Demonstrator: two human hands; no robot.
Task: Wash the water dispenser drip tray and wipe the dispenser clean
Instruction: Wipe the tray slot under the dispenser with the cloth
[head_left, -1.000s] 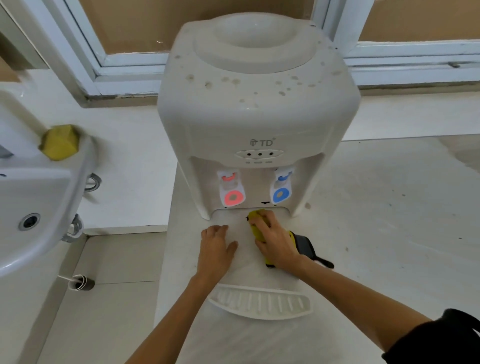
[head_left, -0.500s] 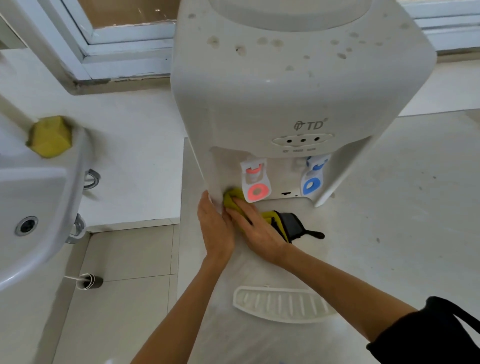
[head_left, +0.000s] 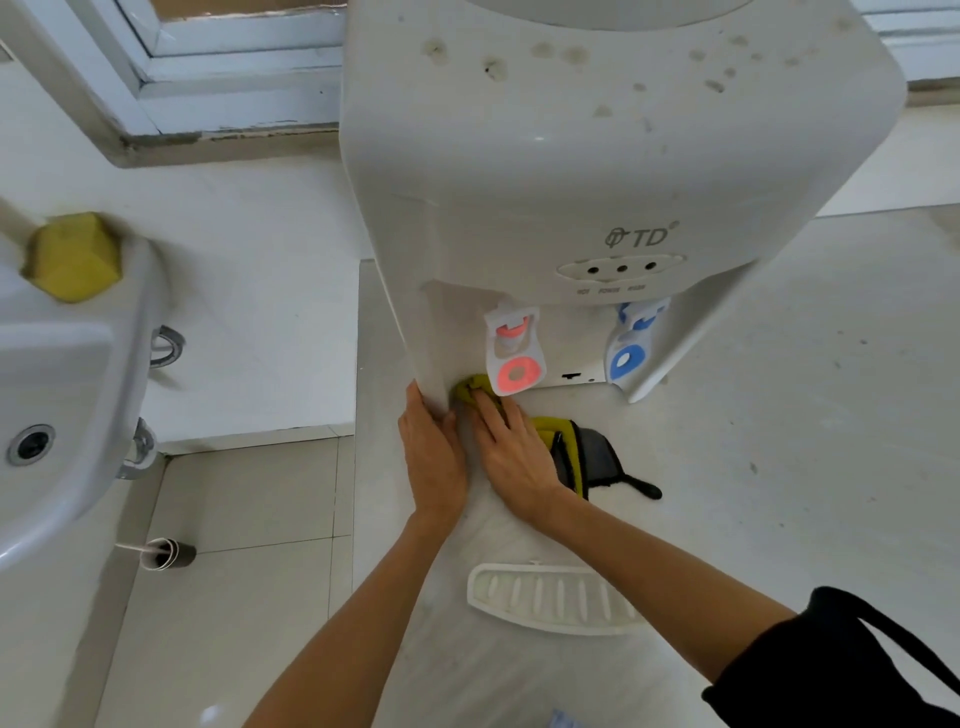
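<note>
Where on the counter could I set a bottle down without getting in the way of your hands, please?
The broad bare counter right of the dispenser and the cloth is free. It is crowded at the dispenser's foot: left hand, right hand and cloth, with the drip tray just in front.

Bare forearms, black sleeve on right arm

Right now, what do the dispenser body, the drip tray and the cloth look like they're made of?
Dispenser body: likely moulded plastic, off-white, smooth with a soft sheen, spotted with stains. Drip tray: apparently the same white plastic, ribbed. Cloth: soft fabric, yellow-green and grey, bunched in folds.
</note>
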